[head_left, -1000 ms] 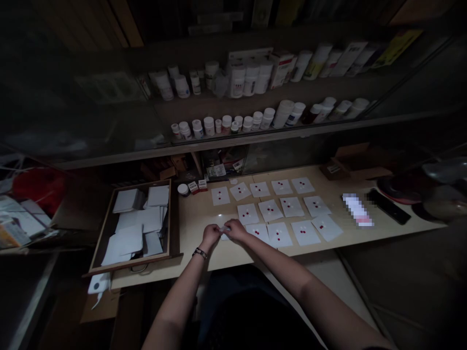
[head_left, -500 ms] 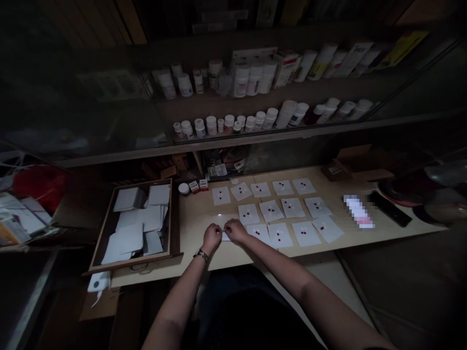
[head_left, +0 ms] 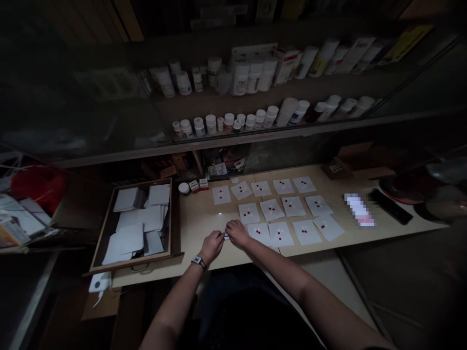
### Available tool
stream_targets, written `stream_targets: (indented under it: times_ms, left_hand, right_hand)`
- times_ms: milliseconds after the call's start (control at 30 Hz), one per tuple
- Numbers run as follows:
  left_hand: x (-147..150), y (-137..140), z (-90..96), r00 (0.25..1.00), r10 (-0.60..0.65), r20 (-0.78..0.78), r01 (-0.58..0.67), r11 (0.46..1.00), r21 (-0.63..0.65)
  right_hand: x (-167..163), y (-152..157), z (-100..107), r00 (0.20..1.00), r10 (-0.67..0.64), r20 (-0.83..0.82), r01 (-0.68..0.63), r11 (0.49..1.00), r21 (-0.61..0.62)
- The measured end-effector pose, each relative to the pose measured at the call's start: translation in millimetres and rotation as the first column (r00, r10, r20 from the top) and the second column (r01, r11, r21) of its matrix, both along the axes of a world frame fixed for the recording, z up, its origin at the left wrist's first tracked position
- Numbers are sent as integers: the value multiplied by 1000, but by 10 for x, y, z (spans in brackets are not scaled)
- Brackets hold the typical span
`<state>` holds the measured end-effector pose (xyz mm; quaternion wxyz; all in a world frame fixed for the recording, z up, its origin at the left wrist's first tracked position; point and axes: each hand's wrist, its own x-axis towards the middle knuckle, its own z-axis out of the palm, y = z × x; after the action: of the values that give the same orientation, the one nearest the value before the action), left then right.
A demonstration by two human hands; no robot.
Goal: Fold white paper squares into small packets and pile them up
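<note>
My left hand (head_left: 212, 246), with a watch (head_left: 198, 261) at its wrist, and my right hand (head_left: 237, 233) meet low over the table. Their fingers pinch a small piece of white paper (head_left: 226, 237) that is mostly hidden; I cannot see what it contains. To the right and behind lie several square white papers (head_left: 294, 212) in rows. Small red and white pills (head_left: 271, 209) rest on each of them. One such paper (head_left: 222, 200) lies beyond the hands, and another (head_left: 263, 239) is just right of my right wrist.
An open drawer (head_left: 175, 223) on the left holds stacks of white paper (head_left: 130, 238). A white-capped jar (head_left: 184, 188) and small boxes (head_left: 199, 184) stand behind. Shelves of bottles (head_left: 229, 121) rise at the back. A phone (head_left: 390, 206) and an open carton (head_left: 359, 160) sit at right.
My left hand has moved slightly down and turned, so the watch face shows more. The right fingers now curl over the paper, and less of it is visible.
</note>
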<state>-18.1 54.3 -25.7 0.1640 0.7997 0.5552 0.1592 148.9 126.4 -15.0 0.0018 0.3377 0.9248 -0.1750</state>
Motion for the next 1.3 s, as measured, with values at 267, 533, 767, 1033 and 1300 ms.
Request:
stream_targets:
  times_ms: [267,533,767,1033,1300]
  left_hand:
    - [116,-36,37,999,26,-40,-25,1000,7]
    - [178,-61,85,996,72,-51,-74,996,-52]
    - [178,-58,34,997,-13,-78,10,999,-40]
    - [136,-72,-80,994,-82,-75,81,997,-5]
    - [48,-150,-68,977,-168,-134,164,986,-37]
  right_hand:
    - [59,-59,4,995,-61,73,68,993,-95]
    - [106,-93,22,991,-135,17,136,981,-140]
    - [203,-209,22,984,-166,-64,164,986,-40]
    - [247,-499,-160,997,-53,-58,55,997,45]
    - [336,-464,-126,1000,-16,-12,16,1000,-5]
